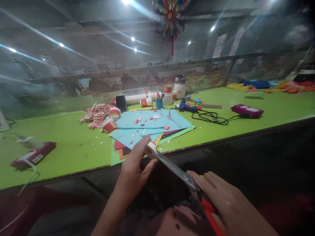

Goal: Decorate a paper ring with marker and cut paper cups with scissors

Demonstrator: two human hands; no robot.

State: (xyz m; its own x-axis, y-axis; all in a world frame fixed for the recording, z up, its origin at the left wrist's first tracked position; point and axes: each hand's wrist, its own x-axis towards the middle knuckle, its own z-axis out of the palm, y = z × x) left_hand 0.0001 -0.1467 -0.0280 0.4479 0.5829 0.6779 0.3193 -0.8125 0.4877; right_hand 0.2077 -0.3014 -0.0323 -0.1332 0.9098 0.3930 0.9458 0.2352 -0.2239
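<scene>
My left hand (135,160) is closed on a small white and red piece of paper cup (151,147), held just off the table's front edge. My right hand (219,193) grips a pair of scissors (177,170) with orange-red handles. The blade tips reach up to the paper cup piece; whether they are cutting into it I cannot tell. Behind my left hand, sheets of light blue paper (128,119) lie over other coloured sheets, with small paper scraps scattered on top.
On the green table (73,157) stand a heap of cut paper pieces (97,114), a phone (121,103), stacked cups (167,95) and a white bottle (180,87). A blue glue gun (187,105) is to the right, its cable near a purple power strip (247,110). Another power strip (34,155) lies left.
</scene>
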